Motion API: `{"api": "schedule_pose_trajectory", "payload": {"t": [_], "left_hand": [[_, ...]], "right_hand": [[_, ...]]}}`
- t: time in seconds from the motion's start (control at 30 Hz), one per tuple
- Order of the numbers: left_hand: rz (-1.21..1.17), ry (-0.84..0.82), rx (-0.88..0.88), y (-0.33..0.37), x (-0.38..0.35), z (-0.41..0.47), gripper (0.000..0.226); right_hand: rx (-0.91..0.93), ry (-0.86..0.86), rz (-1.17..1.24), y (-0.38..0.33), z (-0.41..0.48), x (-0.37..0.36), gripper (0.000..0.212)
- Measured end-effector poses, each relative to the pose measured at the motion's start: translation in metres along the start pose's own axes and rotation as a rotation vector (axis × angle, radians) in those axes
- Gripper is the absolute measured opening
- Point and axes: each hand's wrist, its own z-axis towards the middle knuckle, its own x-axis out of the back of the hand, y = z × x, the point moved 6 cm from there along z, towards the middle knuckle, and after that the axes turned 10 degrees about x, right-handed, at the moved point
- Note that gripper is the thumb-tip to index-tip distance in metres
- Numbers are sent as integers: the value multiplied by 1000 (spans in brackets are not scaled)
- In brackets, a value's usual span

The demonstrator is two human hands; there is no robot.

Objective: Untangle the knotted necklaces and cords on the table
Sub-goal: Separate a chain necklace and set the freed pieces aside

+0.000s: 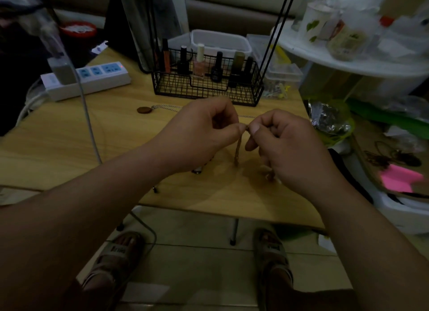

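Both hands are raised over the wooden table (69,134), fingertips almost meeting. My left hand (199,134) and my right hand (285,143) pinch the top of a tan braided cord (238,149), which hangs down between them toward the tabletop. The knot itself is hidden between the fingertips. More of the cord shows below my right hand. Behind my hands lies a silver chain necklace (166,108) with a brown round pendant (143,110). Small metal ends (197,171) peek out under my left wrist.
A black wire basket (206,93) of nail polish bottles stands behind my hands. A white power strip (92,80) with a grey cable (89,124) lies at the left. A green bag (332,120) hangs off the table's right edge. A white shelf of clutter stands at the right.
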Motion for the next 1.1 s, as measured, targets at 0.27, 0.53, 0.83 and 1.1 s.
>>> {"api": "schedule_pose_trajectory", "payload": {"t": [0.27, 0.53, 0.83, 1.1], "left_hand": [[43, 1, 25, -3, -2, 1, 10], [71, -66, 5, -2, -1, 0, 8], [-122, -59, 70, -3, -5, 0, 7], [-221, -149, 158, -6, -8, -1, 7]], "right_hand": [[-5, -17, -55, 1, -2, -8, 16], [-17, -109, -70, 2, -2, -9, 15], [43, -19, -107, -4, -2, -5, 14], [63, -19, -63, -4, -7, -2, 14]]}}
